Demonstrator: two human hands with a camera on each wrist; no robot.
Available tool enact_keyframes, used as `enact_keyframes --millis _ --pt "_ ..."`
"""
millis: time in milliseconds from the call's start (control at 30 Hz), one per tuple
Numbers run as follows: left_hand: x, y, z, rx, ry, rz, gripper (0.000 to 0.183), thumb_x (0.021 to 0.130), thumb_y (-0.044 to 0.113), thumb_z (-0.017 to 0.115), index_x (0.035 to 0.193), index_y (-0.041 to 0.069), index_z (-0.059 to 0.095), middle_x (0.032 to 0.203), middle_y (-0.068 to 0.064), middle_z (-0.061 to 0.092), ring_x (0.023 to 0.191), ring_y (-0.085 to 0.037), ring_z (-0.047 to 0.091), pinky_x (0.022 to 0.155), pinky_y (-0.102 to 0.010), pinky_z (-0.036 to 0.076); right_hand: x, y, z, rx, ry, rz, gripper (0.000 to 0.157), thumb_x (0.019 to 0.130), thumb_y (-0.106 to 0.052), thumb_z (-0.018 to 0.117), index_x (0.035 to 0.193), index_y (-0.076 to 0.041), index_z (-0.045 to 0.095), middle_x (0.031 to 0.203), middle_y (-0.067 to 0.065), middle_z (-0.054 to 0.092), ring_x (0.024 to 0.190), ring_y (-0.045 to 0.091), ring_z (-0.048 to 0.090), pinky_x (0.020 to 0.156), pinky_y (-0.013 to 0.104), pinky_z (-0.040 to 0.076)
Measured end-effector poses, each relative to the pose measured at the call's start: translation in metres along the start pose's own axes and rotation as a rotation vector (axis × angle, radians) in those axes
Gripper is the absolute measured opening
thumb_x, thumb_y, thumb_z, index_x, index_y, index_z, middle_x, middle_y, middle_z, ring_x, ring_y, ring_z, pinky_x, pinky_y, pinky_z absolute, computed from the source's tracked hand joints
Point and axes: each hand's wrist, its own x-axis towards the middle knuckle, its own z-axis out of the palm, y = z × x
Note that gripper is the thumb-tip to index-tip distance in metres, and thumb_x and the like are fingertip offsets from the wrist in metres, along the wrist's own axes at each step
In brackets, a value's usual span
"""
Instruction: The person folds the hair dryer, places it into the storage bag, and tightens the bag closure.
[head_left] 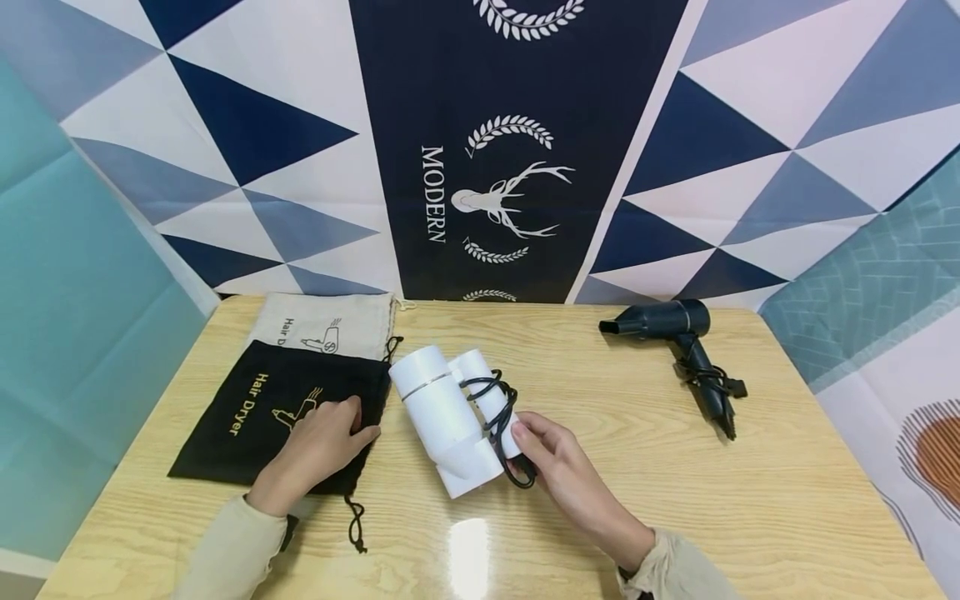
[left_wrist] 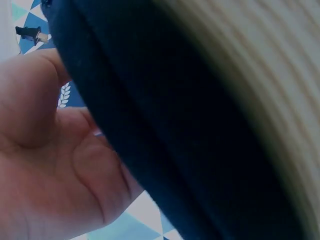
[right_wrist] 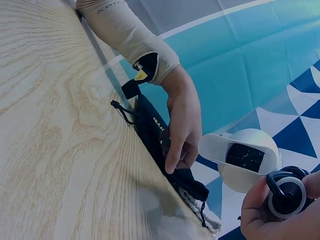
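Observation:
My right hand [head_left: 558,458] grips a white folded hair dryer [head_left: 438,408] by the lower end of its handle, thumb on top. The dryer is tilted, and its black cord [head_left: 501,417] is wound round the handle. In the right wrist view the handle's end with the cord [right_wrist: 286,196] sits between thumb and fingers. My left hand [head_left: 326,437] is over the right part of a black drawstring bag [head_left: 217,433] printed "Hair Dryer". Its fingers are loosely curled, with the thumb apart; whether they touch the cloth is unclear. Close up, the bag's dark fabric [left_wrist: 165,115] covers the fingertips.
A light grey bag [head_left: 330,312] with a similar print lies partly under the black one. Toward the back right of the wooden table [head_left: 600,375] lies a black hair dryer [head_left: 660,321] with a nozzle and bundled cord. A patterned cloth backdrop [head_left: 487,100] stands behind the table.

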Motion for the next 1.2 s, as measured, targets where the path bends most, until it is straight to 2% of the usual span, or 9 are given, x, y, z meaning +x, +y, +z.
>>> enact_keyframes --millis 200,400,567,733,1200 --pt "-0.001 -0.002 -0.004 -0.035 -0.035 0.064 0.032 0.096 0.019 0.067 0.072 0.013 0.048 0.06 0.0 0.042 0.05 -0.015 0.04 0.049 -0.029 0.031 0.0 0.001 0.001 0.001 -0.002 0.009 0.046 0.107 -0.023 0.045 0.133 0.015 0.045 0.101 0.007 0.058 0.081 0.01 0.055 0.072 0.022 0.05" --pt "-0.001 -0.009 -0.005 -0.081 -0.069 0.092 0.03 0.098 0.016 0.064 0.071 0.014 0.049 0.06 0.0 0.04 0.052 -0.013 0.039 0.051 -0.028 0.032 0.0 0.003 0.003 -0.004 -0.011 0.012 0.045 0.108 -0.023 0.045 0.132 0.015 0.045 0.098 0.006 0.057 0.079 0.01 0.054 0.07 0.02 0.048" --pt "0.001 -0.012 -0.007 -0.081 -0.077 0.142 0.027 0.098 0.01 0.061 0.074 0.014 0.051 0.062 0.0 0.042 0.055 -0.013 0.041 0.052 -0.027 0.034 0.0 0.004 0.003 -0.01 -0.012 0.012 0.045 0.108 -0.024 0.044 0.131 0.015 0.046 0.097 0.005 0.057 0.079 0.009 0.053 0.07 0.02 0.048" --pt "0.001 -0.011 -0.015 -0.091 -0.078 0.165 0.022 0.098 0.008 0.061 0.077 0.013 0.055 0.064 0.001 0.045 0.056 -0.013 0.042 0.054 -0.027 0.035 0.0 0.004 0.003 -0.009 -0.02 0.012 0.044 0.108 -0.023 0.044 0.13 0.015 0.046 0.098 0.006 0.056 0.081 0.01 0.053 0.071 0.021 0.049" --pt "-0.01 -0.01 -0.045 -0.144 0.068 0.16 0.023 0.099 0.01 0.059 0.078 0.016 0.056 0.061 0.003 0.04 0.052 -0.011 0.038 0.05 -0.026 0.031 0.003 0.012 0.005 -0.056 -0.024 0.006 0.043 0.108 -0.021 0.044 0.129 0.015 0.048 0.097 0.006 0.057 0.079 0.009 0.054 0.07 0.02 0.049"
